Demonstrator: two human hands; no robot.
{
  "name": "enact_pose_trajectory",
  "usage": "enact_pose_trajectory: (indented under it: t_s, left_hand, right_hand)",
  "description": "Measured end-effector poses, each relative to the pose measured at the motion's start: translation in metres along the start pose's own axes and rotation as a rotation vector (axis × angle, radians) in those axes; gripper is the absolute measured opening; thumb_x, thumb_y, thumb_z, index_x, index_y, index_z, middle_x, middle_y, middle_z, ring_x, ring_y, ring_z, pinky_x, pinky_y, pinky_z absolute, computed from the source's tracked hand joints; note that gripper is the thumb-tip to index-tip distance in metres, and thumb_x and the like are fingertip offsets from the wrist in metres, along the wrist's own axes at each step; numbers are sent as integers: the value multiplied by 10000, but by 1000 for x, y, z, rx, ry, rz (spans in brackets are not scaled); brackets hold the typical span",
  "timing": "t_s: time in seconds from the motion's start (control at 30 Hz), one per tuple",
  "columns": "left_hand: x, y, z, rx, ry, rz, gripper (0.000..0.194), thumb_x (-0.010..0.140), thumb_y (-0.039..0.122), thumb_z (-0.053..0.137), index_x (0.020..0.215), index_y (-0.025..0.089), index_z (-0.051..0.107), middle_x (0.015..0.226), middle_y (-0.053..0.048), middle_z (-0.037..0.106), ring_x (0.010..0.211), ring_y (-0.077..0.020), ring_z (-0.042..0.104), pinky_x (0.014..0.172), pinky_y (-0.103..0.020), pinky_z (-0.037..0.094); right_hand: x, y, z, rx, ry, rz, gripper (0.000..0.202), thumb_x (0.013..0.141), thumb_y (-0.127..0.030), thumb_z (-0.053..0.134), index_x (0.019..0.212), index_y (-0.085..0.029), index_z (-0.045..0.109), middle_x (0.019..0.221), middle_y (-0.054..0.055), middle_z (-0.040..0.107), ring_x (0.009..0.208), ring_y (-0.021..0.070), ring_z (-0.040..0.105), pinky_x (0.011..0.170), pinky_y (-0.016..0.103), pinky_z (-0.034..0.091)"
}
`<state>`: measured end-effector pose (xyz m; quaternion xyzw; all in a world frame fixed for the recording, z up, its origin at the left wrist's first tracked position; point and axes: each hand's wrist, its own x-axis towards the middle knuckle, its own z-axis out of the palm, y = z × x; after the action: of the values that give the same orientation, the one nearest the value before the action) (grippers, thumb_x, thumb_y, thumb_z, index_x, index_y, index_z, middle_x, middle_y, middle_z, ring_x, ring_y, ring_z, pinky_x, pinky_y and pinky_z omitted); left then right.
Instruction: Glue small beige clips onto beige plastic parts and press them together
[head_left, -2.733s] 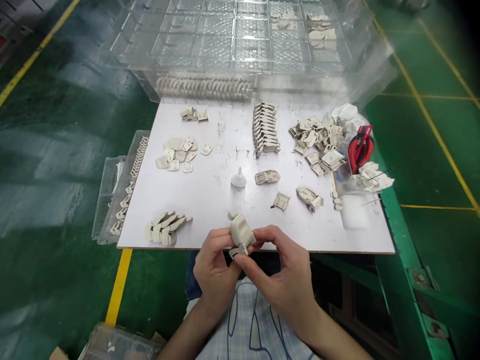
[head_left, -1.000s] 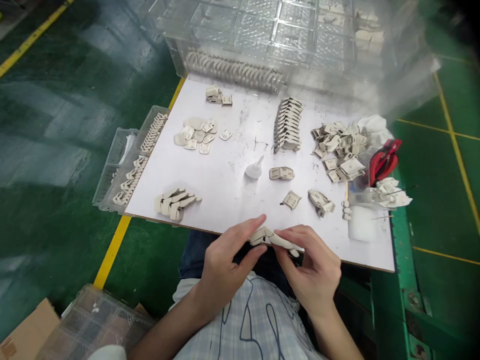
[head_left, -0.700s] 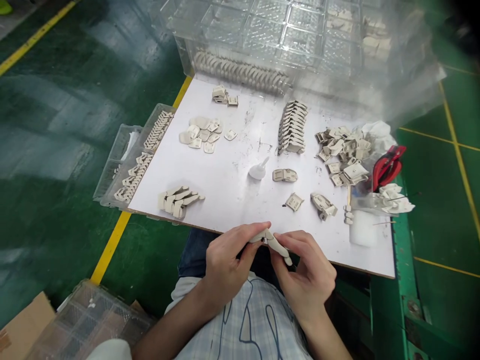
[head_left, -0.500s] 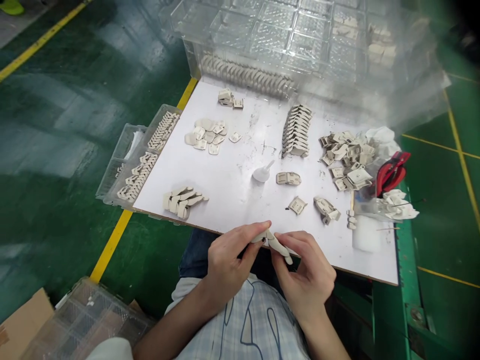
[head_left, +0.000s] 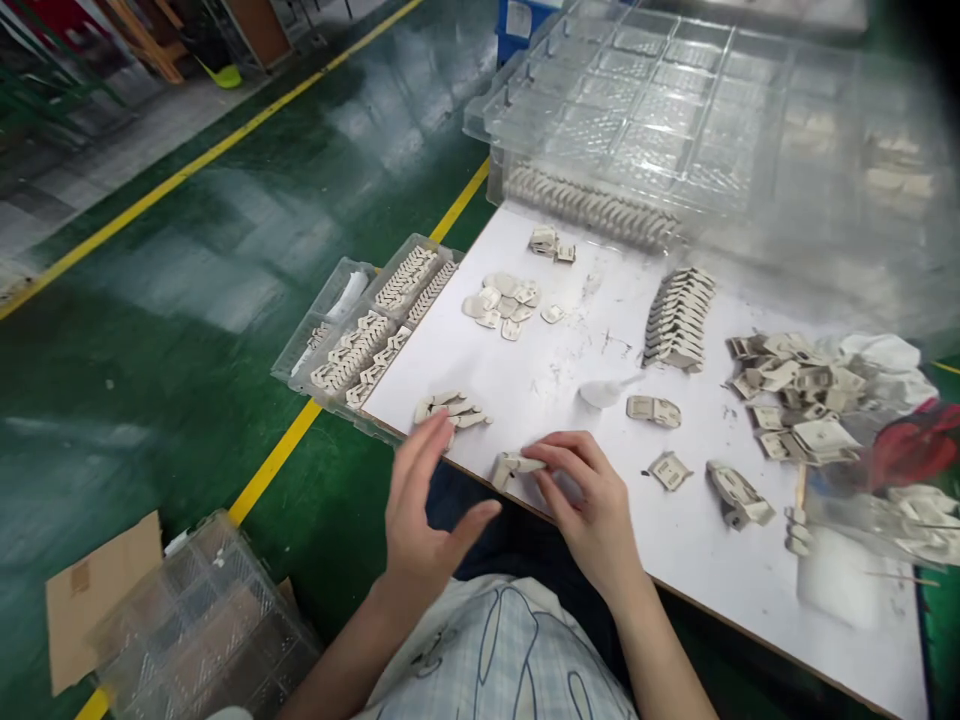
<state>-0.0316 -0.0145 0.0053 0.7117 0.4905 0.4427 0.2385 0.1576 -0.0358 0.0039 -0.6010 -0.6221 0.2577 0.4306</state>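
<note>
A beige, bent plastic part (head_left: 511, 466) is pinched by one end between the thumb and fingers of my right hand (head_left: 592, 495), over the front edge of the white board (head_left: 555, 400). My left hand (head_left: 424, 510) is apart from it, thumb and fingers spread, holding nothing. Its fingertips overlap a short row of similar bent parts (head_left: 461, 408) at the board's front left corner and partly hide them; whether they touch cannot be told. Farther right lie a clip-like part (head_left: 654, 411), a small square piece (head_left: 670, 470) and a larger hinged-looking part (head_left: 739, 495).
A white dropper-like bottle (head_left: 600, 394) stands mid-board. Behind are a long stacked row (head_left: 679, 320) and loose flat pieces (head_left: 502, 300). A heap of parts (head_left: 802, 390) and red-handled tool (head_left: 915, 445) lie right. Clear compartment trays (head_left: 375, 330) sit left; larger ones (head_left: 622, 110) at the back.
My left hand has let go of the bent part and moved left, opening toward the short row. My right hand keeps the part. The camera view has swung left.
</note>
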Motion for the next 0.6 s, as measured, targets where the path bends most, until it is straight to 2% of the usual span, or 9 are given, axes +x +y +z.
enact_pose_trajectory:
  t_s: [0.07, 0.13, 0.27, 0.37, 0.43, 0.5, 0.57, 0.6]
  left_hand:
    - [3, -15, -9, 98, 13, -73, 773, 880, 502, 699, 1542, 287, 362, 1544, -172, 461, 1453, -349, 443, 1133, -524, 470]
    - [6, -27, -11, 147, -26, -106, 889, 854, 519, 723, 1579, 283, 265, 1581, -194, 392, 1486, -374, 381, 1138, -554, 454]
    - [6, -37, 2, 178, -75, -104, 938, 853, 492, 731, 1591, 283, 191, 1578, -210, 372, 1484, -395, 363, 1156, -622, 403]
    - [4, -40, 9, 213, -36, -43, 947, 848, 463, 742, 1594, 260, 195, 1573, -230, 361, 1475, -423, 356, 1161, -679, 354]
    - [6, -43, 9, 225, 15, -5, 1041, 780, 449, 814, 1599, 234, 207, 1616, -235, 287, 1505, -435, 290, 1189, -666, 318]
    - [10, -45, 8, 211, 73, 28, 1060, 741, 394, 855, 1594, 224, 248, 1643, -218, 246, 1528, -428, 244, 1220, -647, 277]
    - [11, -42, 4, 96, 178, 53, 947, 742, 355, 848, 1549, 232, 368, 1616, -175, 315, 1509, -401, 310, 1227, -603, 307]
    - [8, -37, 1, 28, 232, 37, 836, 754, 374, 832, 1491, 230, 464, 1559, -158, 404, 1450, -384, 419, 1198, -579, 375]
  right_hand:
    - [14, 2, 14, 23, -74, -24, 189, 963, -141, 540, 1050, -224, 685, 994, 57, 655, 841, 155, 661, 713, 266, 560]
    - [24, 5, 26, 34, -99, -35, 161, 966, -150, 532, 1053, -213, 651, 957, 48, 662, 796, 148, 651, 707, 259, 559]
    - [31, 7, 43, -13, -69, -62, 109, 955, -155, 546, 1010, -212, 620, 919, 45, 665, 810, 158, 656, 735, 268, 565]
    - [32, 2, 46, -109, -13, -113, 155, 942, -164, 558, 1065, -204, 643, 1025, 93, 668, 905, 187, 671, 775, 298, 584]
    - [28, -3, 38, -190, 20, -143, 255, 935, -182, 579, 1183, -194, 636, 1142, 132, 648, 1004, 211, 665, 814, 320, 591]
    - [19, -5, 18, -243, 62, -125, 339, 941, -202, 593, 1279, -205, 602, 1193, 136, 633, 1065, 214, 653, 843, 326, 587]
    - [1, -4, -13, -283, 170, -42, 305, 949, -222, 598, 1254, -231, 615, 1124, 100, 652, 1001, 193, 662, 820, 317, 577]
    - [-10, -1, -31, -314, 261, 19, 253, 949, -234, 604, 1200, -237, 636, 1058, 78, 663, 917, 179, 662, 784, 314, 569]
